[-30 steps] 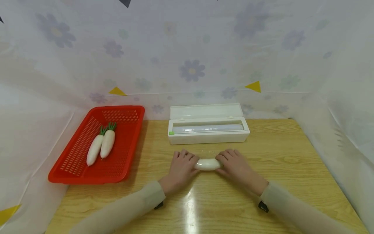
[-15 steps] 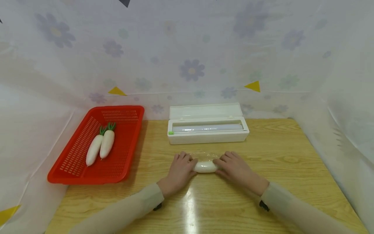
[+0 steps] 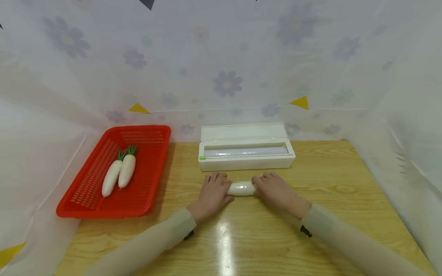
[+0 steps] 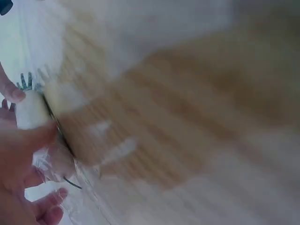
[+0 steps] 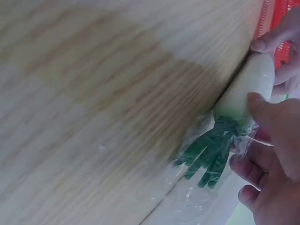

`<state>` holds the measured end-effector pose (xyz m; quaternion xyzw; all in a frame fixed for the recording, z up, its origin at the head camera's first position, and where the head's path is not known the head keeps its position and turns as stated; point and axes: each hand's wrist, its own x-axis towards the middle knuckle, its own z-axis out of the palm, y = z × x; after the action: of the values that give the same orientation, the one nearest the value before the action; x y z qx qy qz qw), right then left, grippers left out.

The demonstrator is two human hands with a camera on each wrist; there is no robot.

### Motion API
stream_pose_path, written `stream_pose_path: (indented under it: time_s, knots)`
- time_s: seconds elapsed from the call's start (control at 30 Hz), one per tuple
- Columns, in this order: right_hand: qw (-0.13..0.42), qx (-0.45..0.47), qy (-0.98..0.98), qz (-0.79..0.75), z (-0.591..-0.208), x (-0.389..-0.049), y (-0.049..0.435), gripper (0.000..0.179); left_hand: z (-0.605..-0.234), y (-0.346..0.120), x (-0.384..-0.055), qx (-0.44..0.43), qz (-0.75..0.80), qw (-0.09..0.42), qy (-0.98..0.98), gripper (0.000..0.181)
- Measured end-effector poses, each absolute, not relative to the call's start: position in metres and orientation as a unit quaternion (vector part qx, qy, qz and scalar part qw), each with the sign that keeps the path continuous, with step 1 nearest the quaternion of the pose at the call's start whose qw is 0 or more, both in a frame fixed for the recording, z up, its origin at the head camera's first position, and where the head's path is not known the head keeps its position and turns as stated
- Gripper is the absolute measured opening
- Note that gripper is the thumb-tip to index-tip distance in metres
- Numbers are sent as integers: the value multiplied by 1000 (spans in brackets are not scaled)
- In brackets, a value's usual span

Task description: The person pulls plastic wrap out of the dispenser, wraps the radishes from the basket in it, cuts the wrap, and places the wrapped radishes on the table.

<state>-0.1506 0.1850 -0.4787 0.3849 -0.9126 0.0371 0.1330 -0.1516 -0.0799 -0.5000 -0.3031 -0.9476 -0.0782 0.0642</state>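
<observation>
A white radish lies crosswise on the wooden table in the head view, glossy with clear plastic film. My left hand holds its left end and my right hand its right end. In the right wrist view, the right thumb rests on the radish beside its green leaves, fingers curled at its far side. Crinkled film surrounds the leaves and sticks out past them. The left wrist view shows the tail end wrapped in loose film near the left fingers. Both ends are hidden by the hands in the head view.
Behind the hands stands an open white box with a film roll inside and its lid raised. A red basket at the left holds two white radishes. A flowered sheet encloses the table.
The radish shifts slightly toward me, then rolls away toward the box, both hands moving with it. The film spread beyond it half a second ago now barely shows.
</observation>
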Motion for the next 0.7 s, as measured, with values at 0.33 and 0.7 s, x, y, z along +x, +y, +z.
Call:
stream_pose_path:
  time_s: [0.33,0.7]
  knots:
    - [151,375,-914,6,-482,-161,187,53,-495,-80,-165,-272,-171,38,-946,39]
    - [112,342,-932,34,-492,-174,185,51,-497,-82,-169,-261,-121,37,-957,48]
